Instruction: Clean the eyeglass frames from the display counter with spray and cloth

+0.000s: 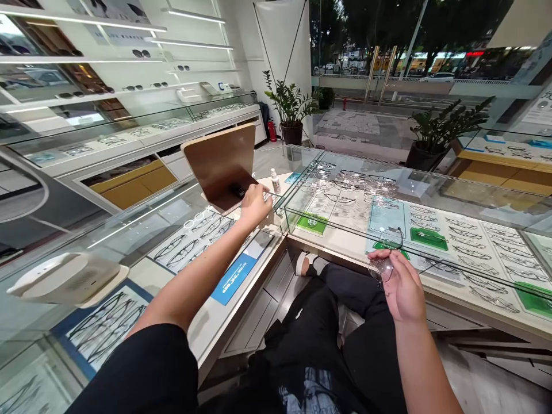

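Note:
My left hand (256, 204) reaches out over the glass counter, just in front of the brown mirror (224, 161) standing on it. Its fingers are bent and together; what they hold or touch, if anything, is hidden. A small white bottle (275, 180) stands just right of that hand. In my right hand (401, 284) is a pair of thin-rimmed glasses (381, 269), pinched by the fingers near the front edge of the right display case. A small dark item (237, 190) shows at the mirror's lower part.
Glass display cases (340, 230) with rows of eyeglasses run left and right, meeting at a corner ahead of my legs. A white device (69, 279) stands on the left counter. Potted plants (292, 106) and lit shelves are farther back.

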The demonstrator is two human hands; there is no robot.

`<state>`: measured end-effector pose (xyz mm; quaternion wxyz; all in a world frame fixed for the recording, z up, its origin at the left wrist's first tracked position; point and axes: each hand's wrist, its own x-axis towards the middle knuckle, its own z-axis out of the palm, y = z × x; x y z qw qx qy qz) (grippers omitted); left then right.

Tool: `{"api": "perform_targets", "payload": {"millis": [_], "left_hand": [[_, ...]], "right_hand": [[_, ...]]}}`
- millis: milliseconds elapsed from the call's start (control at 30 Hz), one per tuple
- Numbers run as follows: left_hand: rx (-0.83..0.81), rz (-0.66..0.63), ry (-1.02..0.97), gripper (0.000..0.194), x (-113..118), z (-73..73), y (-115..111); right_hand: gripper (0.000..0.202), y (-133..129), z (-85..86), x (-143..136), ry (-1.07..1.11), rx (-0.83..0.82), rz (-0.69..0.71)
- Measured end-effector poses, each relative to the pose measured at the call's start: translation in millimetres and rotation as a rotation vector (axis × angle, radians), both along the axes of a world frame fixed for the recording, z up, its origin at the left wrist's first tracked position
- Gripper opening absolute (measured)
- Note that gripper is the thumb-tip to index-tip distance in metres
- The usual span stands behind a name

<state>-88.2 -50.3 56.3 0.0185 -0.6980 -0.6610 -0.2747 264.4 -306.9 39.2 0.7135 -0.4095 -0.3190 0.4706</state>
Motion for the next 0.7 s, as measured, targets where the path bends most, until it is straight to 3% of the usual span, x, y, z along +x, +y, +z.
{"api": "perform_targets", "payload": {"millis": [100, 200, 267, 333, 400, 533, 700], "left_hand": [[-0.178, 0.150, 0.157, 0.026, -33, 7.1, -19], [-0.388, 0.327, 0.258, 0.052, -65, 8.1, -26], [-0.459, 0.371, 0.264, 0.067, -80, 6.0, -28], [-0.494, 0.366, 0.235, 0.065, -88, 2.8, -28], [-0.498, 0.343, 0.180, 0.051, -91, -0.7, -27], [-0.368, 0.246, -0.098, 0.026, -92, -5.5, -25], [-0.336, 0.145, -0.464, 0.029, -82, 3.9, -30]], "right_hand": [[0.017, -1, -3.3, 2, -0.008, -0.011, 0.010], [0.017, 0, -5.9, 2, -0.008, -0.008, 0.008], [0.017, 2, -7.3, 0, -0.008, -0.003, 0.012], [0.017, 3, -8.4, -2, -0.010, -0.002, 0.024], [0.018, 4, -9.4, -4, -0.011, -0.002, 0.039], [0.019, 2, -11.9, -3, -0.011, -0.014, 0.050], [0.017, -1, -16.6, 6, -0.007, -0.051, 0.005]]}}
